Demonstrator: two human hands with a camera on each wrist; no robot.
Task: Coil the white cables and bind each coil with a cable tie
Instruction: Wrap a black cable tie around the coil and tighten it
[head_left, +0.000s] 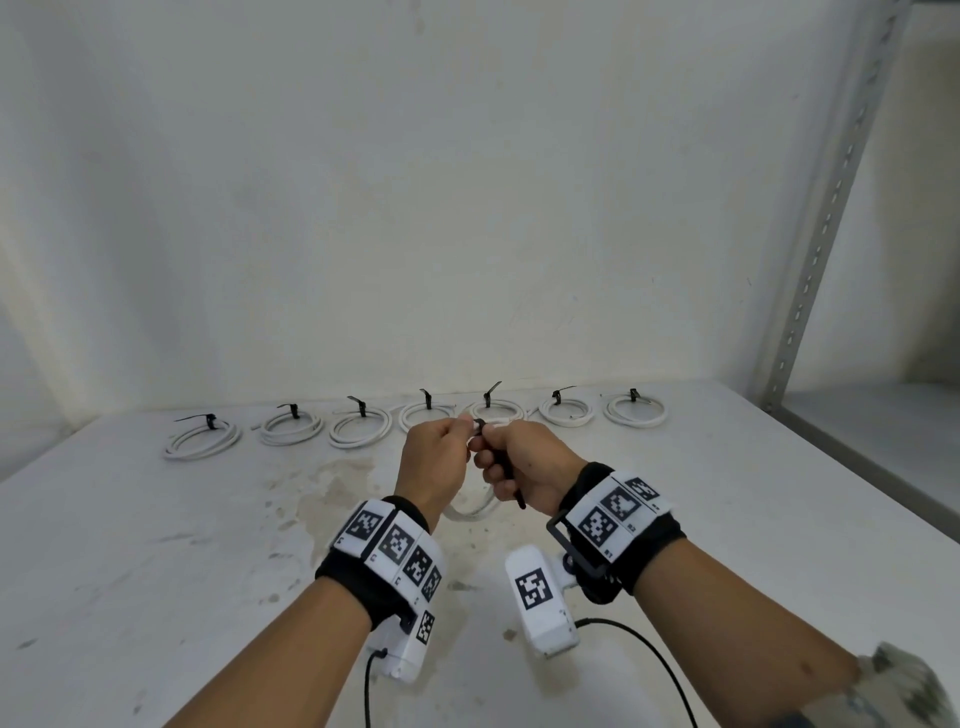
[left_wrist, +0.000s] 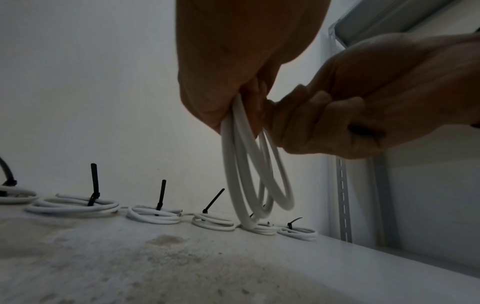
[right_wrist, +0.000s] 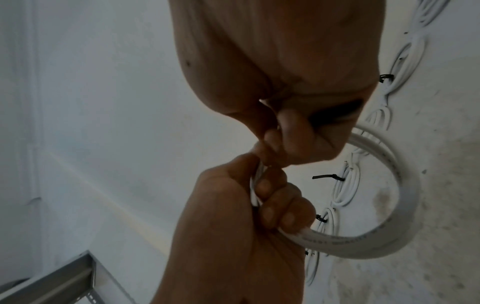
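A white cable coil (left_wrist: 255, 174) hangs in loops above the tabletop (head_left: 182, 561), gripped at its top by the left hand (head_left: 434, 465), whose fingers are curled tight round the gathered strands. Just at 3 o'clock of that hand, touching it, the right hand (head_left: 524, 470) is closed on a black cable tie (head_left: 506, 475); the tie's head sits between the two thumbs and its tail runs down through the fist toward 5 o'clock. In the head view the bottom of the coil shows as a white arc under the hands.

Along the far edge of the tabletop, at 12 o'clock from the hands, seven bound coils (head_left: 358, 428) lie flat in a row, each cinched by a black tie with its tail sticking up. The wall (head_left: 415, 182) rises behind them. At 2 o'clock stands a slotted metal shelf upright (head_left: 826, 218). The tabletop between the hands and the row is stained brown.
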